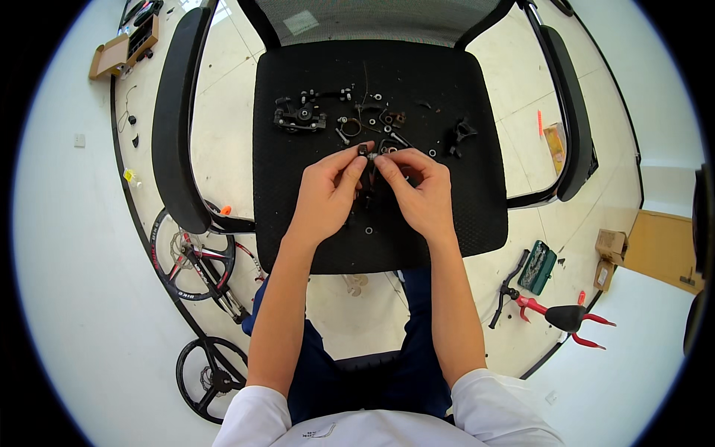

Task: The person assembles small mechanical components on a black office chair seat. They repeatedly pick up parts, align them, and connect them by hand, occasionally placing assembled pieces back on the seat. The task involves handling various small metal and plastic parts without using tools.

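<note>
My left hand [328, 192] pinches a small black metal part [363, 150] between thumb and fingers, above the middle of the black chair seat [313, 249]. Facing it, my right hand [423, 195] has thumb and forefinger closed on a small silver metal piece [374, 156], right against the black part. Whether the two are joined I cannot tell. Beyond my fingers lie a black disc brake caliper [302, 115], a round clamp [349, 127], loose bolts [342, 136] and several washers. A black bracket-like part [462, 136] rests farther right. One washer [369, 231] lies between my wrists.
Padded armrests [179, 119] flank the seat, with a mesh backrest [372, 18] behind. On the floor at left are a bicycle wheel [160, 261] and a black spoked wheel [186, 380]. To the right lie a green toolbox [538, 267], a red bicycle fork [532, 304] and cardboard boxes [611, 244].
</note>
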Demonstrator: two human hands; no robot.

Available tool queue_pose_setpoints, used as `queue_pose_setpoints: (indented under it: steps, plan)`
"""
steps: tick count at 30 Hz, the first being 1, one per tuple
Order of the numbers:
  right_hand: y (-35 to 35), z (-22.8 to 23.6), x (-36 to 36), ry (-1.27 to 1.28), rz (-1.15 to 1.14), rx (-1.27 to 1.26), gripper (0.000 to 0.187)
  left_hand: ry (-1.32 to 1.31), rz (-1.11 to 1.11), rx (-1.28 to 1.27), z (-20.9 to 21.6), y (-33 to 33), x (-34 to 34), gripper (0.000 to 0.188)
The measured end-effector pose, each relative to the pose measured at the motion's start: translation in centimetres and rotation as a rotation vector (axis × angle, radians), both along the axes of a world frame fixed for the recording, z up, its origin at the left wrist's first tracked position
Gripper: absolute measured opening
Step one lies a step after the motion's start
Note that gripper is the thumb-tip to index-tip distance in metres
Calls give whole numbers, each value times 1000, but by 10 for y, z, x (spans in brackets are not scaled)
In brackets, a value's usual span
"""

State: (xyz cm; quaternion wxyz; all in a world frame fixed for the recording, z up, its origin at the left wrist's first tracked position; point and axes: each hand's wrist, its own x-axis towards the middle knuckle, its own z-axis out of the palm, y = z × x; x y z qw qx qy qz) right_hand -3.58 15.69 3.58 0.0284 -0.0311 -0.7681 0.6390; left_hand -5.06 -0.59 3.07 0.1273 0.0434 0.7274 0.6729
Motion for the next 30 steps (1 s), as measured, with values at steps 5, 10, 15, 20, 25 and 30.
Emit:
queue_pose_setpoints:
  steps: [5, 10, 15, 20, 25, 30]
  plan:
    - [-2, -4, 0, 54, 2, -42, 14, 116, 2, -76, 0, 1, 0, 31]
    - [0, -3, 1, -70, 2, -162, 13, 196, -13, -93, 3, 2, -1, 28]
    - [-6, -2, 0, 59, -25, -201, 11, 152, -1, -127, 5, 1, 0, 28]
    - [-7, 9, -1, -42, -115, -368, 8, 135, 18, -73, 1, 2, 1, 28]
    - [2, -6, -1, -118, 88, -128, 16, 159, -23, -102, 0, 2, -1, 30]
    - [-12, 5, -1, -8, -85, -291, 12, 69, 8, -85, 2, 0, 0, 31]
